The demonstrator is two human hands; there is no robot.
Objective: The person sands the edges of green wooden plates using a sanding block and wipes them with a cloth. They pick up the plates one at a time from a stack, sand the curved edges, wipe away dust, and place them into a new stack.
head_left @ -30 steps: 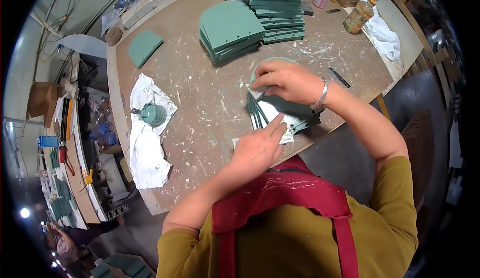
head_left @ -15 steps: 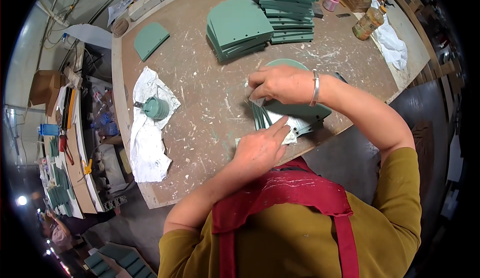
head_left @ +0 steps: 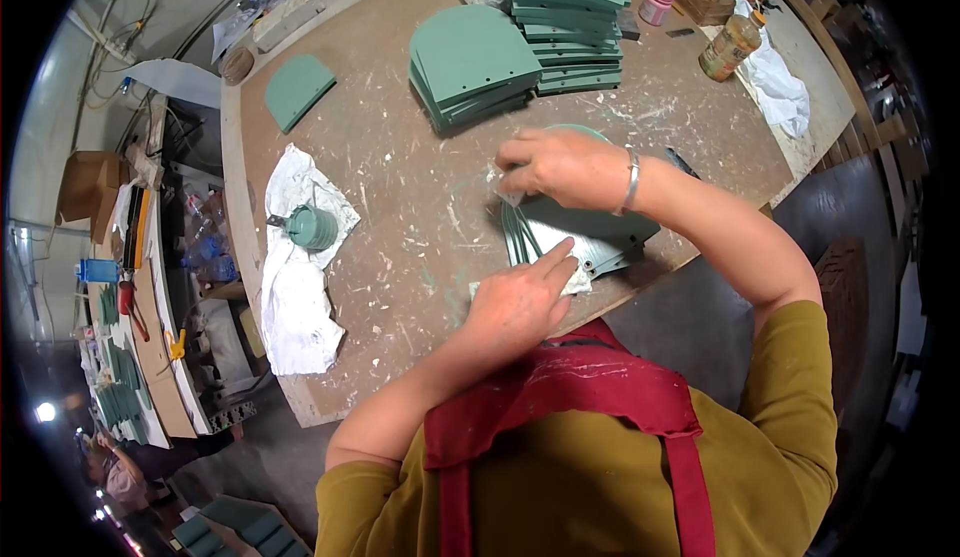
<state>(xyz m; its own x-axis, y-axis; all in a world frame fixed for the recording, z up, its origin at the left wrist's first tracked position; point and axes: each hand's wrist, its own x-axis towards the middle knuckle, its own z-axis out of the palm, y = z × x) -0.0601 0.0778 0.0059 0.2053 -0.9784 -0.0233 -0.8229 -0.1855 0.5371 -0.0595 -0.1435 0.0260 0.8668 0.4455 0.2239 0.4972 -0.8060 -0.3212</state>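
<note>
At the near edge of the table lies a stack of green panels [head_left: 600, 225] with rounded tops and small holes along the straight edge. Its near face shines under the light. My left hand [head_left: 520, 302] rests at the stack's near left corner, fingers stretched out and pressed down on it. Over the stack's far left side, my right hand [head_left: 570, 169] is closed on a small pale folded piece [head_left: 512, 197], whose material I cannot make out. That hand hides part of the top panel. A whitish block or cloth [head_left: 578, 282] shows beneath the stack by my left fingers.
Two taller piles of green panels [head_left: 475, 52] stand at the far side, and a single green panel [head_left: 298, 92] lies far left. A green paint pot [head_left: 312, 227] sits on a white cloth [head_left: 300, 302]. A pink jar [head_left: 657, 3] and bottle [head_left: 731, 47] stand far right.
My right hand stays at the stack's left side with the pale piece, shifted only slightly. My left hand keeps its place. The whole view has tilted a little.
</note>
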